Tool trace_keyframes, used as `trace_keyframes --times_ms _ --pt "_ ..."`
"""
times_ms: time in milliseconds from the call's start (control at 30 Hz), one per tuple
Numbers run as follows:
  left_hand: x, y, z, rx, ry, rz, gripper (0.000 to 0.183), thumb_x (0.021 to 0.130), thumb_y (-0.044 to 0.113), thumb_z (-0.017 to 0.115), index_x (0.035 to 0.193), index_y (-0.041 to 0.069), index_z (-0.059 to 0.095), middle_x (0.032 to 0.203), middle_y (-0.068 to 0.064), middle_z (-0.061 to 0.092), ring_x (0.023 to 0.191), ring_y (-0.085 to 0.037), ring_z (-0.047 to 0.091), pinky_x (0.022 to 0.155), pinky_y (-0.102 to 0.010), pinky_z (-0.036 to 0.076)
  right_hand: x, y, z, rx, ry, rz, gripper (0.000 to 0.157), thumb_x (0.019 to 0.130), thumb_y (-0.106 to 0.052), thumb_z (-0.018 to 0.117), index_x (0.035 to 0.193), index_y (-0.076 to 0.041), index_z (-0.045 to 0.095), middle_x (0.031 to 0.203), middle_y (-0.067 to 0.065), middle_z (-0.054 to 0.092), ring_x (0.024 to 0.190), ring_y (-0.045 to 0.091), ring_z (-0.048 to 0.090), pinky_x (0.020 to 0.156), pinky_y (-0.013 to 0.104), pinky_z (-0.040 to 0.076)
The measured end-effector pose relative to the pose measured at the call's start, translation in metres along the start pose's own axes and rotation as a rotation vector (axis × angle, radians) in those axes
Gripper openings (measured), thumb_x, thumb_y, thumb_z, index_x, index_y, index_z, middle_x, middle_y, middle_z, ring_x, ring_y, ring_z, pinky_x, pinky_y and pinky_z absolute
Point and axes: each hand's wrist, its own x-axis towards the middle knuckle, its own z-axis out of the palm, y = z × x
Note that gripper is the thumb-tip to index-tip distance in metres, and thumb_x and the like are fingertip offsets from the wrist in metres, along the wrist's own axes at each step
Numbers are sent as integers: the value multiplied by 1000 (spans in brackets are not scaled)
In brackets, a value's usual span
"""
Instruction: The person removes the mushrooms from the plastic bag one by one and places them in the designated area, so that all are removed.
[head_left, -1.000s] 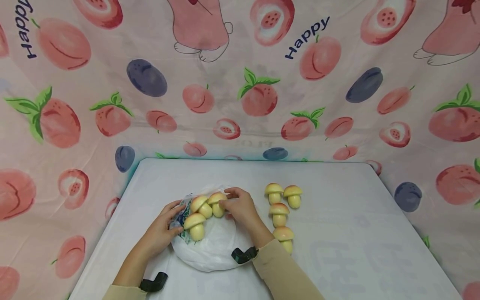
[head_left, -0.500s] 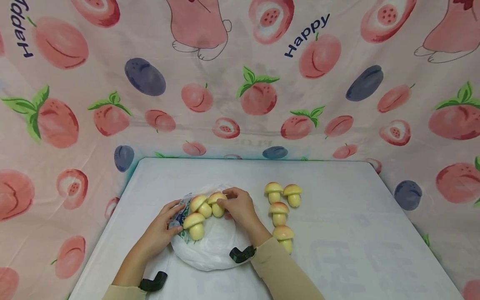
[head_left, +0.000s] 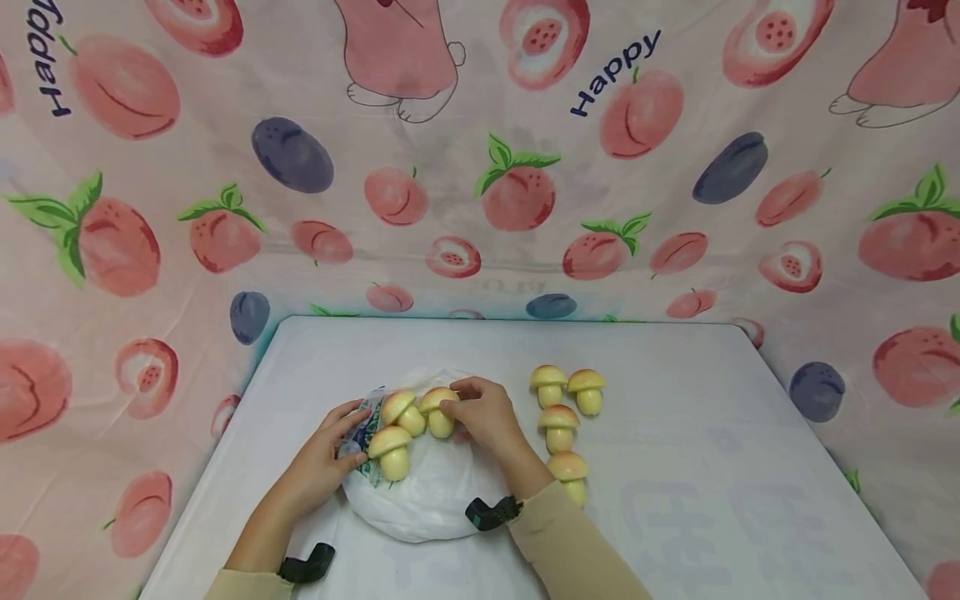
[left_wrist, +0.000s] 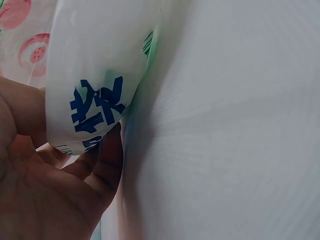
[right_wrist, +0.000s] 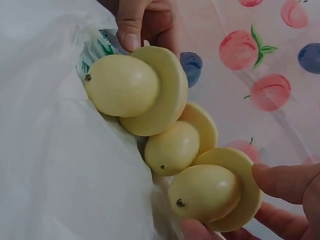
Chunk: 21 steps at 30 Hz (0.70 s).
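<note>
A white plastic bag [head_left: 423, 508] with blue and green print lies on the table. Its printed edge is gripped by my left hand [head_left: 315, 468], whose fingers curl round the plastic in the left wrist view. My right hand [head_left: 489, 423] pinches the cap of a yellow mushroom-shaped piece [head_left: 441, 427], thumb on one side and fingers on the other in the right wrist view. Two similar mushroom pieces are on the bag: one behind [head_left: 411, 420], one nearer my left thumb [head_left: 394, 465]. Whether more lie inside the bag is hidden.
Right of the bag, several mushroom pieces [head_left: 558, 439] stand in a rough column, with one more [head_left: 590, 404] beside its far end; my right forearm is close to the nearest. The white table [head_left: 697, 467] meets a fruit-printed cloth [head_left: 480, 192] at its back and sides.
My right hand has drawn its mushroom piece slightly to the right, so a small gap shows between it and the piece beside it. The left hand and bag look unmoved.
</note>
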Motion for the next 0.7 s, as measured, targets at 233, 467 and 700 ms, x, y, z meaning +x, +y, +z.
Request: trace_keyframes --times_ms 233,467,700 --pt "0 0 0 0 -6 -7 68 101 -1 69 164 9 45 179 -10 23 165 -47 20 127 -69 30 -7 -6 -9 42 -31 8 37 89 -18 85 124 -9 76 122 12 72 77 16 74 71 45 68" --pt "1 0 1 -3 -6 -13 69 101 -2 68 164 8 44 180 -10 22 165 -47 19 126 -70 30 -14 -10 -18 38 -52 3 39 91 -19 85 127 -10 74 127 12 72 83 17 78 74 47 69" --pt "2 1 1 -7 -10 -28 69 101 -2 68 164 9 44 180 -10 21 166 -47 18 126 -70 28 -21 -15 -28 51 -65 8 39 92 -20 85 128 -12 74 132 11 70 88 19 79 77 49 69"
